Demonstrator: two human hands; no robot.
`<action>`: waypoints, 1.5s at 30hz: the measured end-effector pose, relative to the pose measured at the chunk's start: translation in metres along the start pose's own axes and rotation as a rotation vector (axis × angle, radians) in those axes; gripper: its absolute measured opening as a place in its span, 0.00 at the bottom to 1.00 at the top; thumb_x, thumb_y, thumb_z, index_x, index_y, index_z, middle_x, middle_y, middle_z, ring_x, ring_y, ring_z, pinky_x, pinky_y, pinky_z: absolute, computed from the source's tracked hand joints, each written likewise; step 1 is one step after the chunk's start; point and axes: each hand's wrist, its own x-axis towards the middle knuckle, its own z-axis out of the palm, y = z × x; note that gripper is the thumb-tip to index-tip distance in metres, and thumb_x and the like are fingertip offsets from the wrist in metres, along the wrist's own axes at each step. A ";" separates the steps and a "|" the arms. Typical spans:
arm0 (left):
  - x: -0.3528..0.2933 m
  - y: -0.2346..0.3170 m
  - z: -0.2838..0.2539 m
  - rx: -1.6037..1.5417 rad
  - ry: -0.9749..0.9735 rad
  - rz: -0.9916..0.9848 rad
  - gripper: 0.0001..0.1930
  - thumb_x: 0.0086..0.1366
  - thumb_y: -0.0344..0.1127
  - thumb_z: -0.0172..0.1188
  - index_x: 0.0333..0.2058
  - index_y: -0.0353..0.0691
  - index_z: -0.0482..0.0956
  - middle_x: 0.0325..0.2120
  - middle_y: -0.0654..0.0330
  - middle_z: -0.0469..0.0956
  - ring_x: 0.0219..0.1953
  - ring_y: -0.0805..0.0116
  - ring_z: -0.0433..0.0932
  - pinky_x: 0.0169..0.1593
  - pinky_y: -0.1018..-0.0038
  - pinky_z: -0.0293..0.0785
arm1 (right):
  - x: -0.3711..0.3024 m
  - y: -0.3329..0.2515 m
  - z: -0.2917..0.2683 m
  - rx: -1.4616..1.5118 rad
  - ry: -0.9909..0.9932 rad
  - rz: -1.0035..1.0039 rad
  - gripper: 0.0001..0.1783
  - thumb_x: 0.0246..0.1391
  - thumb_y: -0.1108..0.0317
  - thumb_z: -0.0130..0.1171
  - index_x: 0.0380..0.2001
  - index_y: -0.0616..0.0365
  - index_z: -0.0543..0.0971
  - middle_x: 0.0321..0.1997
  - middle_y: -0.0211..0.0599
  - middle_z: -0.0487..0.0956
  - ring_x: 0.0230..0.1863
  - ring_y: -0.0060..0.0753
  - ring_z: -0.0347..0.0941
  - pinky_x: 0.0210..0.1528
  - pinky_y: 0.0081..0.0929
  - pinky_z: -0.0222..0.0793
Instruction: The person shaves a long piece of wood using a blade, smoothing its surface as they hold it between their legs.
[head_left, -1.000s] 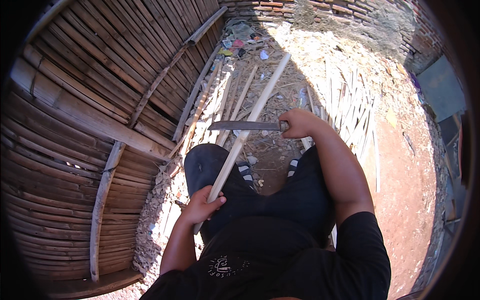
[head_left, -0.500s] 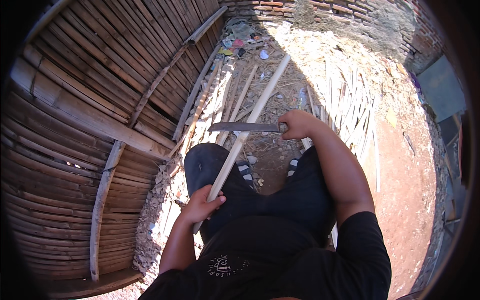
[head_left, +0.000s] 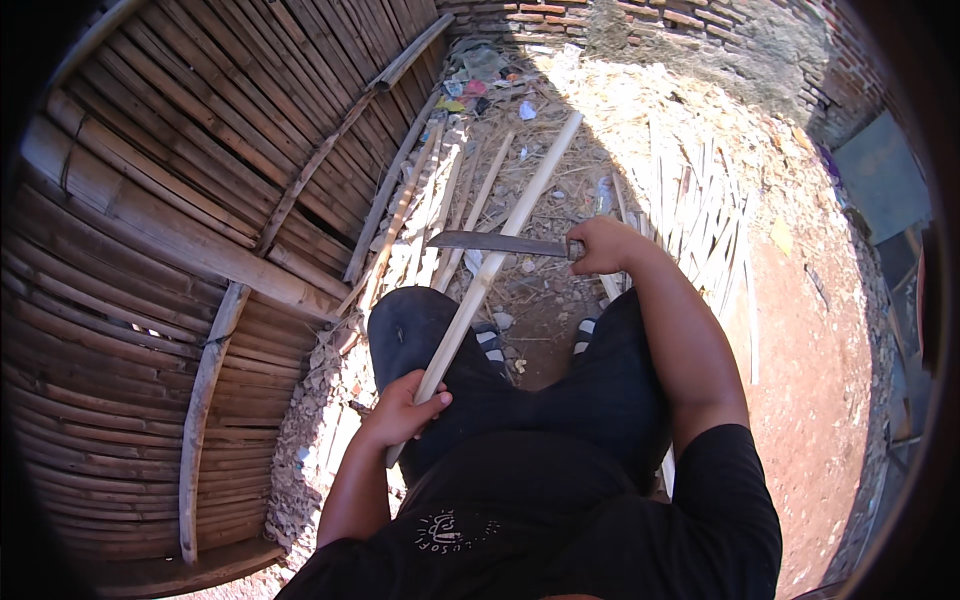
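Knife (head_left: 500,243) in the right hand (head_left: 602,246), strip (head_left: 535,192) in the left — the two cross in front of the person's knees. The right hand is closed round the knife's handle, fingers curled in, and the dark blade points to the person's left. The blade passes over the pale strip; whether its edge touches the wood cannot be told from this angle.

The left hand (head_left: 408,408) is closed on the near part of the strip, thumb laid along its top, with a short end sticking out behind the hand. From there the strip runs away at a slant, over the left thigh (head_left: 415,325) and past the blade, its far end above the littered ground. Whether that far end rests on anything is unclear.

Both knees are bent and spread, with striped sandals (head_left: 490,343) showing between them on bare earth (head_left: 550,362). More strips lie about: some long pieces (head_left: 487,180) beyond the left knee, and a loose heap of thin ones (head_left: 705,225) to the right, in sunlight. A clear bottle (head_left: 604,190) lies beyond the right hand, and coloured scraps (head_left: 452,104) lie farther off. A slatted wall (head_left: 150,190) rises on the left — a brick wall (head_left: 680,18) closes the far side.
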 end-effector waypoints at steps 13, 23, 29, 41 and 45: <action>-0.001 0.002 0.001 0.004 0.000 0.008 0.16 0.67 0.43 0.67 0.45 0.38 0.76 0.23 0.65 0.75 0.16 0.78 0.70 0.19 0.78 0.66 | -0.006 0.022 -0.006 0.057 0.135 0.198 0.33 0.43 0.53 0.73 0.52 0.58 0.82 0.47 0.54 0.83 0.52 0.53 0.79 0.55 0.44 0.74; -0.001 -0.005 0.001 -0.013 0.031 -0.001 0.17 0.67 0.43 0.67 0.45 0.38 0.76 0.24 0.65 0.76 0.17 0.79 0.70 0.20 0.78 0.67 | -0.004 -0.017 -0.005 0.015 -0.038 0.006 0.34 0.43 0.52 0.73 0.54 0.56 0.81 0.46 0.52 0.84 0.52 0.53 0.80 0.55 0.43 0.74; -0.002 0.002 0.002 0.004 0.008 0.001 0.15 0.67 0.41 0.66 0.45 0.39 0.75 0.23 0.65 0.75 0.15 0.78 0.69 0.19 0.78 0.66 | -0.003 0.018 -0.003 0.004 0.136 0.159 0.37 0.43 0.53 0.73 0.56 0.59 0.79 0.47 0.52 0.84 0.52 0.54 0.80 0.56 0.43 0.74; -0.001 -0.003 0.000 -0.004 0.010 0.001 0.17 0.67 0.44 0.67 0.45 0.39 0.76 0.24 0.65 0.75 0.17 0.79 0.70 0.20 0.78 0.68 | 0.001 0.000 0.006 0.060 0.058 -0.033 0.30 0.41 0.52 0.75 0.47 0.57 0.83 0.40 0.51 0.84 0.46 0.54 0.81 0.50 0.45 0.75; -0.001 -0.003 0.000 -0.007 0.011 0.000 0.17 0.67 0.43 0.67 0.45 0.38 0.76 0.24 0.64 0.75 0.17 0.79 0.70 0.20 0.78 0.67 | 0.000 0.010 0.000 0.055 0.038 0.061 0.34 0.43 0.51 0.74 0.52 0.57 0.82 0.46 0.53 0.84 0.53 0.54 0.79 0.56 0.44 0.74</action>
